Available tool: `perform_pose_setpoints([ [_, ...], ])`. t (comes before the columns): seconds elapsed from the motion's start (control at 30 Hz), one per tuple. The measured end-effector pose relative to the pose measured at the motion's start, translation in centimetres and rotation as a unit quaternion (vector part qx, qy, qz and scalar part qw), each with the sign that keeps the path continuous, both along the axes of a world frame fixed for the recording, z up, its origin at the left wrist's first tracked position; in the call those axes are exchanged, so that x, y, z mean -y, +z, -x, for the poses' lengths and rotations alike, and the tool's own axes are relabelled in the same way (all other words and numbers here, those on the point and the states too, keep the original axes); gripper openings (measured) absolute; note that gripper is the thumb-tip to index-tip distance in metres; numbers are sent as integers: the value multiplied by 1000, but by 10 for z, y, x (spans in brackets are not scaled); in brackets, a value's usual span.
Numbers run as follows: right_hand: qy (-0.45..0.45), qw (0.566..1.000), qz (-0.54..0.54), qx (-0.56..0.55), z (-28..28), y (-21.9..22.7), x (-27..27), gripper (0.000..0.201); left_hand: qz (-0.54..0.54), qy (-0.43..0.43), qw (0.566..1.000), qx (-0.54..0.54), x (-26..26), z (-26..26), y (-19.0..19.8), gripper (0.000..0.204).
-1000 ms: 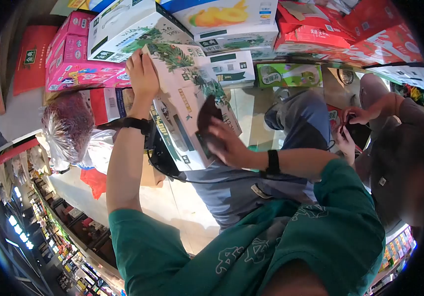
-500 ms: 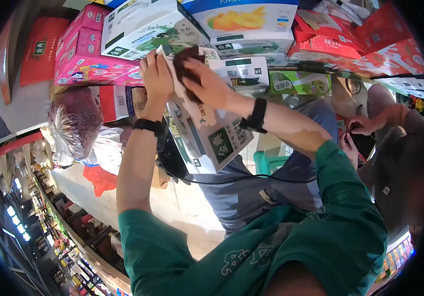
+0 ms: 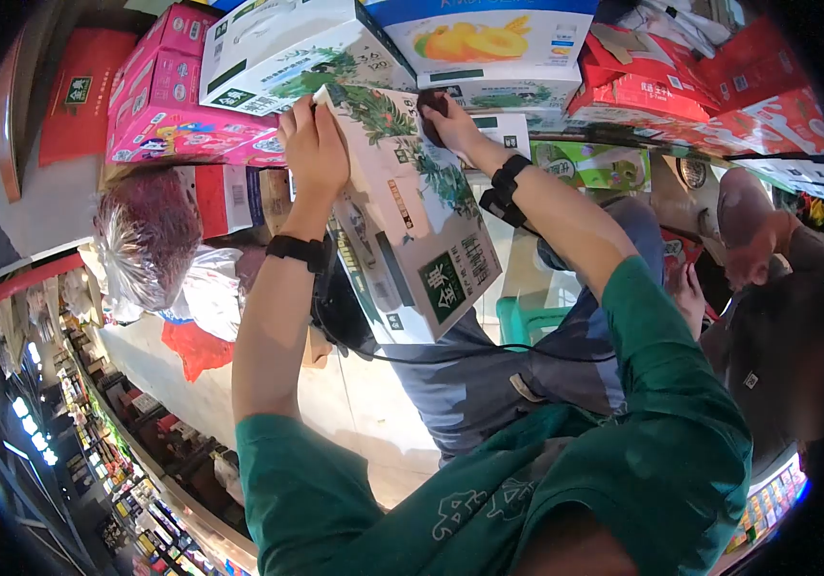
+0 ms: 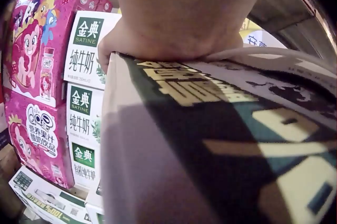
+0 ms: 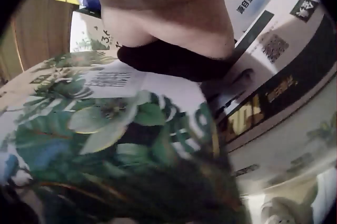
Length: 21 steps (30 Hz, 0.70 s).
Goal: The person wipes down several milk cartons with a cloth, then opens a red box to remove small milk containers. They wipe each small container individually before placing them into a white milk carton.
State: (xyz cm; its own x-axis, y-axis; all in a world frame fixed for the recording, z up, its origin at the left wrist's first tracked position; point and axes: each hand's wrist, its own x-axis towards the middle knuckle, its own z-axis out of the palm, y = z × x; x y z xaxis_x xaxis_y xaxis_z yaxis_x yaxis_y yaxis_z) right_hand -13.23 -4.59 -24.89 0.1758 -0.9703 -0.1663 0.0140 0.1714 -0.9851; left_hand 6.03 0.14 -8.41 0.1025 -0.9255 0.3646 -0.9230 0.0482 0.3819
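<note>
A white milk carton with green leaf print (image 3: pixel 412 206) stands tilted above the person's knees. The left hand (image 3: pixel 318 158) grips its far left corner, fingers over the edge; the left wrist view shows that hand (image 4: pixel 174 19) against the carton (image 4: pixel 152 129) from close by. At the far right edge, the right hand (image 3: pixel 462 132) holds a dark brown cloth (image 3: pixel 431 108) against the carton. In the right wrist view the cloth (image 5: pixel 168 62) lies bunched under the right hand (image 5: pixel 163 11), its fingertips hidden.
Stacked white cartons (image 3: pixel 306 58), pink boxes (image 3: pixel 177 106) and red boxes (image 3: pixel 642 86) line the far side. A bag of dark red goods (image 3: pixel 151 226) is at the left. A green stool (image 3: pixel 527 317) stands below, and another person (image 3: pixel 767 326) sits at the right.
The right hand and cloth have moved from the carton's near right part across to its far left, then right to the far right edge. The left hand has kept its hold.
</note>
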Motion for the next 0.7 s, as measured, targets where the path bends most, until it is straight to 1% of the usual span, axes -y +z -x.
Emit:
perform_pose_setpoints([
  [0.03, 0, 1000, 6, -3, 3, 11, -11, 42, -1, 9, 1000, -13, -1, 4, 4, 31],
  [0.07, -14, 1000, 18, 11, 3, 9, -22, 40, -1, 17, 1000, -26, 0, 8, 8, 31],
  [0.1, -28, 999, 30, 25, 3, -5, -34, 39, 16, -25, 999, 32, 0, 3, 6, 31],
  [0.13, -42, 998, 42, 38, 8, -1, -47, 37, 33, -66, 993, 90, 1, -5, 3, 32],
  [0.17, 6, 999, -22, 28, 23, 3, -63, 35, 51, -107, 982, 147, 3, -10, -2, 32],
  [0.2, 53, 995, -86, 19, 40, 21, -85, 34, 45, -83, 990, 108, 4, -6, -2, 31],
  [0.27, 80, 964, -223, 124, 60, 5, -130, 32, 32, -35, 998, 30, 6, 0, -1, 27],
  [0.3, 59, 957, -282, 44, 65, 14, -150, 30, 23, -10, 1000, -9, 4, 3, -2, 26],
  [0.33, 37, 940, -337, -35, 71, 26, -168, 29, 30, -36, 998, 44, 3, 3, -2, 26],
  [0.4, 3, 919, -382, 92, 83, 40, -204, 31, 45, -90, 984, 151, 5, -2, -1, 27],
  [0.47, 68, 927, -350, 116, 98, 34, -227, 33, 64, -99, 976, 184, 9, -4, -3, 30],
  [0.5, 85, 909, -391, 116, 102, 37, -230, 34, 73, -103, 972, 200, 11, -4, -7, 32],
  [0.6, 115, 926, -359, 33, 104, 47, -221, 35, 2, -13, 997, 76, 17, -5, -18, 35],
  [0.7, 33, 947, -320, -2, 85, 54, -208, 40, 11, -16, 995, 97, 18, 2, -22, 38],
])
